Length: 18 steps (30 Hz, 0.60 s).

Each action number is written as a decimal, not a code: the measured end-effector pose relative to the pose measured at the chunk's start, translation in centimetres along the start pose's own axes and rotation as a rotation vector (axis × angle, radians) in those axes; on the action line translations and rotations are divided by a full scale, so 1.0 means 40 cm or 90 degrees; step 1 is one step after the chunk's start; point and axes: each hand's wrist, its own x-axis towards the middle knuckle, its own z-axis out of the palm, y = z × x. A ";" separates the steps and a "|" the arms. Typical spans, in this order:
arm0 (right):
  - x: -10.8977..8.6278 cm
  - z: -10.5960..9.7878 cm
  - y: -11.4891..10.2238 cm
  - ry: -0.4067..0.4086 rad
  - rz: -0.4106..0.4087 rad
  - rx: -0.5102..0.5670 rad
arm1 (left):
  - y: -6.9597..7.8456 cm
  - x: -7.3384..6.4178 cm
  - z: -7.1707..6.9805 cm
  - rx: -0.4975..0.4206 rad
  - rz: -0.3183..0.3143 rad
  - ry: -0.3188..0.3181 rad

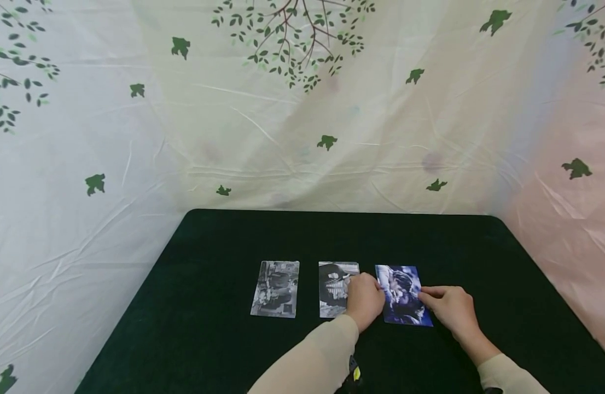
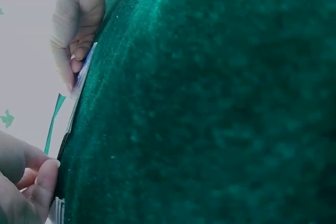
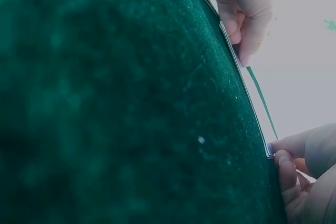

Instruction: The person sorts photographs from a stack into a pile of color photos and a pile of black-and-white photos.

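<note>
Three picture cards lie in a row on the dark green table. The one on the right, a blue-and-white picture card [image 1: 402, 293], is between both hands. My left hand [image 1: 365, 301] has its fingertips at this card's left edge and covers part of the black-and-white middle card [image 1: 332, 290]. At the right edge, my right hand [image 1: 452, 309] pinches the blue card between thumb and fingers. In the left wrist view the left hand [image 2: 26, 184] has thumb and finger together at the card edge. In the right wrist view the right hand [image 3: 310, 171] grips the opposite edge.
A grey picture card [image 1: 275, 289] lies at the left end of the row. The green table cloth [image 1: 224, 241] extends around the cards. Behind and beside the table hangs a pale cloth [image 1: 263, 148] printed with leaves and branches.
</note>
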 end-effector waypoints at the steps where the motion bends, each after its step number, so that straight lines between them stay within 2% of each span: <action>1: -0.001 0.001 0.000 0.001 -0.002 0.001 | 0.000 0.001 0.000 -0.002 -0.002 0.005; 3: -0.002 0.001 0.000 0.002 -0.005 0.002 | 0.000 0.001 -0.003 -0.013 -0.004 0.008; 6: -0.003 0.001 0.001 0.006 0.000 0.016 | 0.003 0.001 -0.018 -0.064 -0.002 0.023; 8: -0.002 -0.001 0.000 0.019 0.005 0.023 | 0.006 0.000 -0.042 -0.113 -0.002 0.036; 11: -0.006 -0.007 -0.010 0.057 -0.002 0.032 | 0.008 -0.002 -0.098 -0.169 0.003 0.058; 15: -0.019 -0.011 -0.048 0.098 -0.048 0.019 | -0.026 -0.005 -0.184 -0.143 0.006 0.085; 18: -0.030 0.001 -0.093 0.079 -0.091 -0.001 | -0.076 -0.012 -0.236 -0.103 0.000 0.100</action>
